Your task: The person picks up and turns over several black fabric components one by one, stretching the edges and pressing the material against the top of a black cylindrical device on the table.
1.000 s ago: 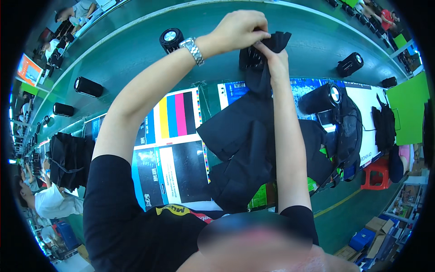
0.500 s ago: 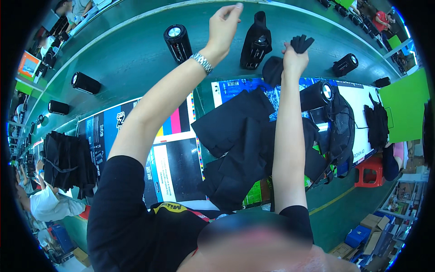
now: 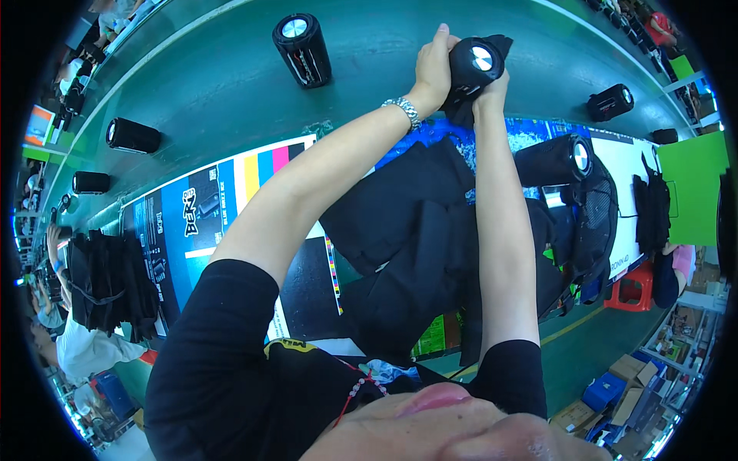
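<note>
My left hand (image 3: pixel 432 67) and my right hand (image 3: pixel 492 84) are both stretched out over the green conveyor belt (image 3: pixel 215 77), gripping a black cylindrical speaker (image 3: pixel 473 61). The speaker sits partly inside a black cloth pouch (image 3: pixel 500 48) that wraps its far side and hangs below my fingers. Its round silver end cap faces up. A metal watch is on my left wrist. Below my arms lies a pile of black cloth bags (image 3: pixel 415 246) on the printed sheets.
More black speakers stand or lie on the belt: one upright (image 3: pixel 301 48), two at left (image 3: pixel 132 135) (image 3: pixel 91 182), one at right (image 3: pixel 609 101), a large one (image 3: pixel 555 160) beside mesh bags (image 3: pixel 592 223). Printed colour sheets (image 3: pixel 192 207) cover the bench. A stack of black bags (image 3: pixel 108 280) and another person sit at left.
My hands reached farther out along the belt, came together, and now hold a speaker in the pouch; earlier they only held the black cloth.
</note>
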{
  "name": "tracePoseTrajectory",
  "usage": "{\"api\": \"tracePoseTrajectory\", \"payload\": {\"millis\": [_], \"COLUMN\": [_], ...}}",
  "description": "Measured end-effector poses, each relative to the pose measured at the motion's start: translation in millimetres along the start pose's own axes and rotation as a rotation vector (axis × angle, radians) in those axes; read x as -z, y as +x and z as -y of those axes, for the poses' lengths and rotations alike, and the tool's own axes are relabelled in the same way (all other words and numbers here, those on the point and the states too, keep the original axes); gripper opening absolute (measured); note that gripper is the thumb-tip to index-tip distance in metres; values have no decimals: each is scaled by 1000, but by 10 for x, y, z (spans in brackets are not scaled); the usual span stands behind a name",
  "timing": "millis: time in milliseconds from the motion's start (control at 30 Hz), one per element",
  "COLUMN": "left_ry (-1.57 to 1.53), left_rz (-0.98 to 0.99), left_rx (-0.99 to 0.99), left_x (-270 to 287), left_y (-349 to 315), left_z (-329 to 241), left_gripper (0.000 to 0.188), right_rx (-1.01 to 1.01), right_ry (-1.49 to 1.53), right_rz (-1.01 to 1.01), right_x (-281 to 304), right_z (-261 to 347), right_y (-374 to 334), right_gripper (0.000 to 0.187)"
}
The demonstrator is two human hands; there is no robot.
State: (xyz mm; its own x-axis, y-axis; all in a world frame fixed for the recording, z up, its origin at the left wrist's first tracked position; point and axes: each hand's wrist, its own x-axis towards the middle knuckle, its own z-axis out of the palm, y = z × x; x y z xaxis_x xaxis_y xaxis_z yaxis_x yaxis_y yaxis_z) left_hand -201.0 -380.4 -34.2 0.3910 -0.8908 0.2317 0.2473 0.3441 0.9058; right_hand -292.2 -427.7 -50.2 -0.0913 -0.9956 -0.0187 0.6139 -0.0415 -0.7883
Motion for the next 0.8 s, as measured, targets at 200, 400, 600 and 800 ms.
{"api": "tracePoseTrajectory", "payload": {"millis": [200,400,600,800], "left_ry": [-20,-41,90,123], "left_rz": [-78,-222,-210,-162], "left_rx": [40,-32,-44,39], "left_x": [-116,-173,-203,-220], "left_y": [66,-76,88,142], "left_z": [139,232,453,531], "left_gripper": [60,59,54,53], "right_rx": [171,324,322,393], "right_ry": [-428,-789,-832,-1027], "right_rz": [-127,-347,-304,-383], "right_x": [178,201,345,298], "right_z": [20,63,100,232], "right_y": [166,36,164,146], "right_gripper": [33,41,35,34]}}
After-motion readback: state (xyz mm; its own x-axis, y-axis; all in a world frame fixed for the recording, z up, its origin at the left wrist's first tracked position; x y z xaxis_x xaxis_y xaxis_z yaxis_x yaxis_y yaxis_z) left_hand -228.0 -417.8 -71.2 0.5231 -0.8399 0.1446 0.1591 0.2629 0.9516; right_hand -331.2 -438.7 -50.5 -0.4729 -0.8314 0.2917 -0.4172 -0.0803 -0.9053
